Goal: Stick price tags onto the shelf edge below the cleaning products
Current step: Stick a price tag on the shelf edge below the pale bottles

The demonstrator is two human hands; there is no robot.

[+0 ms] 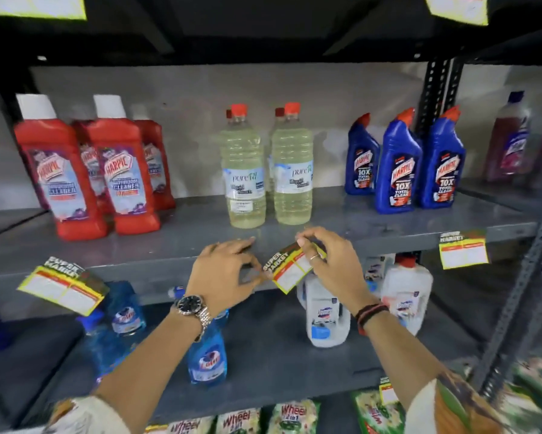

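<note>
Along the shelf edge [156, 270], one tag [63, 288] already hangs below the red Harpic bottles [84, 177] and another [463, 249] below the blue ones [402, 164], so the stretch under the clear bleach bottles [268, 170] looks to be what is left. My right hand [332, 261] pinches the price tag [290, 267], tilted just before that edge. My left hand [225, 270], fingers curled, nips its lower corner, apparently at the backing.
</note>
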